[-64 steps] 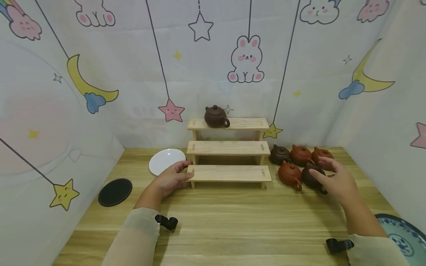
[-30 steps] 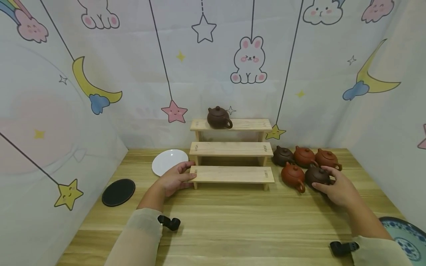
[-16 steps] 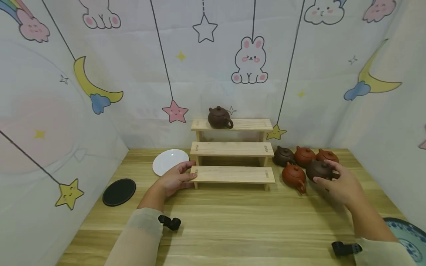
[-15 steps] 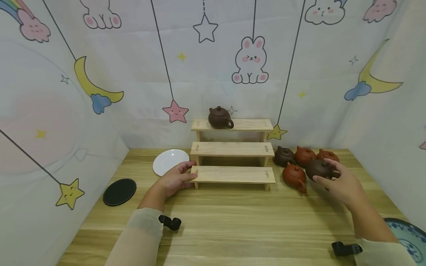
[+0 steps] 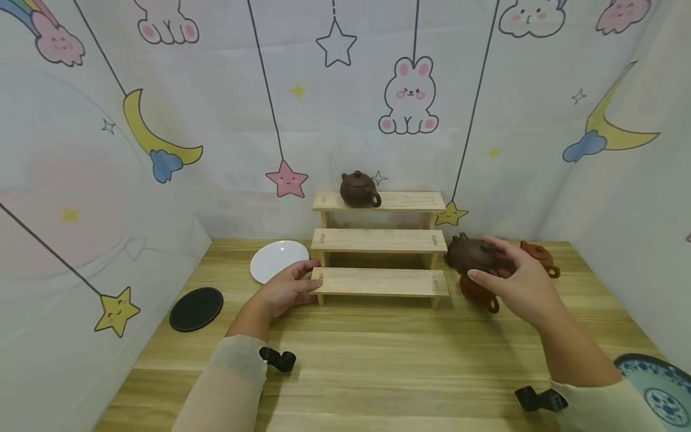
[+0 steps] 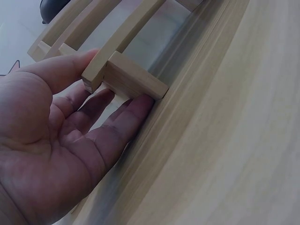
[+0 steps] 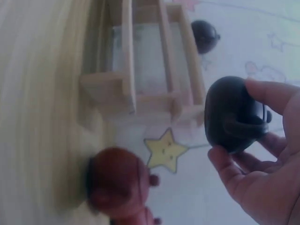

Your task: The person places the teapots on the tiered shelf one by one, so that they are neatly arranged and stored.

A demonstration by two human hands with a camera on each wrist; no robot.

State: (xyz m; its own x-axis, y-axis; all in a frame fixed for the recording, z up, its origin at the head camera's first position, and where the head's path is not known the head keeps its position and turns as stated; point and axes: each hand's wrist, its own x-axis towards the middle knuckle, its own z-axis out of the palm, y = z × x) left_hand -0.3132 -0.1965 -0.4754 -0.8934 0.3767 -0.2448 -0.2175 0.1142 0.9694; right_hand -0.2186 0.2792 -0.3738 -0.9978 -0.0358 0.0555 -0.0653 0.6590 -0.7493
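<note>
My right hand (image 5: 520, 285) grips a dark brown teapot (image 5: 471, 257) between thumb and fingers, lifted off the table. In the right wrist view that teapot (image 7: 229, 117) hangs beside the three-tier wooden stand (image 5: 378, 282). My left hand (image 5: 286, 290) holds the left end of the stand's lowest step. The left wrist view has the thumb on the board (image 6: 119, 44) and other fingers against its leg (image 6: 133, 77). Another dark brown teapot (image 5: 358, 189) sits on the top step, towards the left.
Red-brown teapots stand right of the stand: one (image 5: 477, 294) partly under the held teapot, another (image 5: 540, 257) behind my right hand. A white plate (image 5: 278, 262) and a black round mat (image 5: 196, 309) lie at left. A blue-patterned plate (image 5: 661, 390) is at lower right.
My right hand has closed on the front dark teapot, raised it and carried it left towards the stand. My left hand has stayed on the lowest step. The head view has shifted slightly.
</note>
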